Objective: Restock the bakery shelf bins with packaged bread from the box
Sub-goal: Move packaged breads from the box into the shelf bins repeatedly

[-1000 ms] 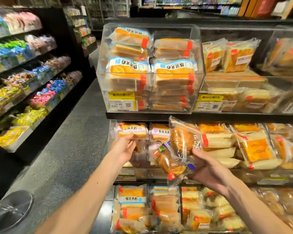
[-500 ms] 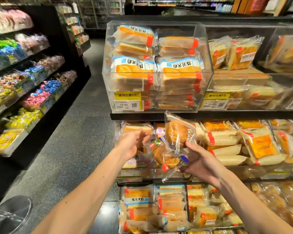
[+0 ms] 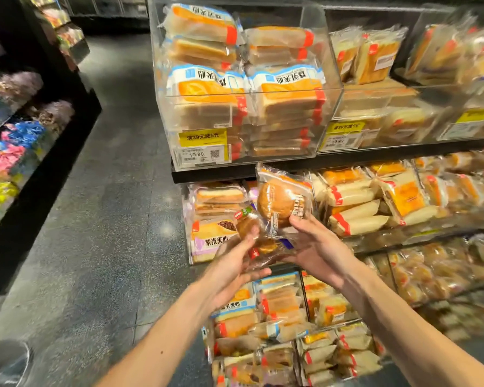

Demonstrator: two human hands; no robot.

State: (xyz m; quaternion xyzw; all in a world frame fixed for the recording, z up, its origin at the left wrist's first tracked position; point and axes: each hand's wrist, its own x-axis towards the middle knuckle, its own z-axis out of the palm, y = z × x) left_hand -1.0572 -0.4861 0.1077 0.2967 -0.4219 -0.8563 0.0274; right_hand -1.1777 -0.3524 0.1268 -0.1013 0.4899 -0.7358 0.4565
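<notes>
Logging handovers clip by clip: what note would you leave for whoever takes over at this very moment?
Left hand: pinches the lower bun packet.
Right hand: holds the upper bun packet.
Both packets are in front of the middle shelf bins, in no bin yet.
Done: the top clear bin looks full.
Left: place both packets; the box is out of view.

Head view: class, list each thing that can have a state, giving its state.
upper bun packet, sealed, upright, held by right hand
lower bun packet, sealed, gripped by left hand
top clear bin, stacked nearly full with toast packets
</notes>
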